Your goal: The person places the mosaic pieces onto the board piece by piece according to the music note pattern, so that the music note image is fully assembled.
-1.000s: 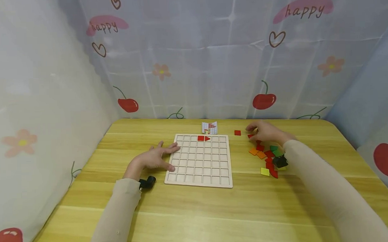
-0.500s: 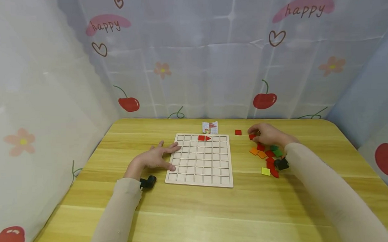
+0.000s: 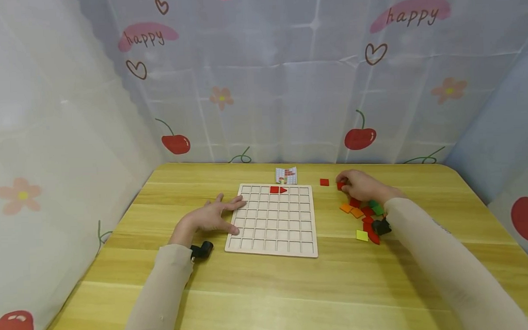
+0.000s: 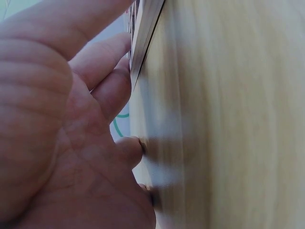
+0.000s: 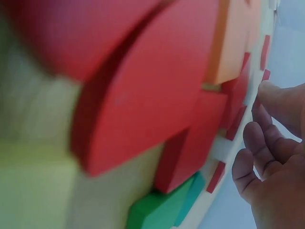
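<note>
My left hand [image 3: 208, 218] lies spread at the left edge of a pale wooden grid board [image 3: 269, 228], thumb and fingertips touching its rim; the left wrist view shows the palm [image 4: 95, 157] beside the board's edge. On the board's top row sit a red square tile [image 3: 274, 189] and a red triangle tile [image 3: 283, 190]. Right of the board, my right hand [image 3: 363, 185] pinches a small red tile [image 3: 341, 185] between thumb and fingers, low over the table. The right wrist view shows that tile [image 5: 266, 75] at the thumb tip, mostly hidden.
Below the right hand lies a loose pile of red, green and orange tiles [image 3: 357, 212], with a yellow tile [image 3: 362, 235] at its near side. Another red square [image 3: 324, 182] lies between board and hand. A small printed pattern card [image 3: 286, 176] sits behind the board.
The right fingers have closed in on the red tile and drawn slightly together. The left hand and the board stay where they were.
</note>
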Motion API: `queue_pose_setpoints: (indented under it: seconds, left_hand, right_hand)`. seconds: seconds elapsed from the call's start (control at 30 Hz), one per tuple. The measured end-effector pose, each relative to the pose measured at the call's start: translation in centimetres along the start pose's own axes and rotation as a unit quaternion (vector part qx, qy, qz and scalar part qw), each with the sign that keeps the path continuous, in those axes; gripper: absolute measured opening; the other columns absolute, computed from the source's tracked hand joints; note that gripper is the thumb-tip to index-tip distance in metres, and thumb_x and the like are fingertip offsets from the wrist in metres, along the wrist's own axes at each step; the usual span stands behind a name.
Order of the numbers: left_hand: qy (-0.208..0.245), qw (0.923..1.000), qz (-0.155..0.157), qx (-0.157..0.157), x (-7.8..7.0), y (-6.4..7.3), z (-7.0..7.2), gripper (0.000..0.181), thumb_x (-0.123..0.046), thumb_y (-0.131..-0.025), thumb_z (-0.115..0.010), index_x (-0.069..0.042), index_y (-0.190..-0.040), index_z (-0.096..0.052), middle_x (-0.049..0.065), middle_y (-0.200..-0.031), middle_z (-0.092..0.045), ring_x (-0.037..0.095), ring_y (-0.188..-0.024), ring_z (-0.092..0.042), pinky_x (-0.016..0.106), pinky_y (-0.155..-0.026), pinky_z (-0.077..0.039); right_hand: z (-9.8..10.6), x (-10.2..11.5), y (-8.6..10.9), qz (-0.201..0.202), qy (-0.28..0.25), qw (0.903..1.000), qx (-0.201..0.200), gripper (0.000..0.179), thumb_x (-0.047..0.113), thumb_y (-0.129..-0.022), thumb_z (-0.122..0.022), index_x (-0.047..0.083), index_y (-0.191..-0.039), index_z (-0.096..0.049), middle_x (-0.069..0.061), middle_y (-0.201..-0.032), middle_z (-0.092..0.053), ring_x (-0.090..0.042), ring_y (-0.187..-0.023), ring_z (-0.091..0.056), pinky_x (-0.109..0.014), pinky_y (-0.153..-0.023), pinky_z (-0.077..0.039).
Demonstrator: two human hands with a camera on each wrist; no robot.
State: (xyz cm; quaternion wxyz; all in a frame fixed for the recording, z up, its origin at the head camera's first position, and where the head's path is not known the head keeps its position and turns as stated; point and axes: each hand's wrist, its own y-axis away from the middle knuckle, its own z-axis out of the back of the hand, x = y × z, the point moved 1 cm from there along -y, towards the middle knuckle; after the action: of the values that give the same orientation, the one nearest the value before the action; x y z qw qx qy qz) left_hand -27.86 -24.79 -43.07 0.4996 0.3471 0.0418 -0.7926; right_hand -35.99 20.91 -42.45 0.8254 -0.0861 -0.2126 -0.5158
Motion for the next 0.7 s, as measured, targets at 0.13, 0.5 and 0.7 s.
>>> queue_pose_setpoints:
  seconds: [0.13,0.5,0.7]
  left_hand:
    - [0.004,1.0,0.002,0.001,-0.1,0.1,0.0,0.093,-0.045,-0.084,-0.083,-0.034,-0.162,-0.033,-0.014,-0.173,-0.015,0.04,-0.159,0.015,0.069,-0.123,0.013]
    - [0.008,1.0,0.005,0.004,-0.3,0.2,0.2,0.093,-0.044,-0.085,-0.083,-0.033,-0.162,-0.032,-0.013,-0.173,-0.015,0.041,-0.159,0.015,0.069,-0.123,0.014]
    - [0.01,1.0,0.0,0.001,-0.2,0.1,0.2,0.093,-0.044,-0.084,-0.083,-0.032,-0.162,-0.033,-0.014,-0.173,-0.016,0.041,-0.159,0.015,0.069,-0.123,0.013]
  right_hand:
    - [0.3,0.7,-0.2,-0.003,-0.012,0.9999,-0.005,0.033,0.005,-0.105,-0.052,-0.006,-0.136,-0.058,-0.025,-0.13,-0.064,-0.036,-0.113,-0.062,-0.057,-0.106,-0.05]
    - [1.0,4.0,-1.7,0.016,-0.028,0.9994,-0.014,0.035,0.009,-0.105,-0.055,-0.004,-0.137,-0.058,-0.022,-0.13,-0.064,-0.032,-0.107,-0.062,-0.049,-0.098,-0.054]
    - [0.5,6.2,-2.8,0.015,-0.038,0.9991,-0.01,0.032,0.009,-0.104,-0.056,-0.002,-0.134,-0.06,-0.019,-0.127,-0.066,-0.029,-0.106,-0.06,-0.047,-0.099,-0.052]
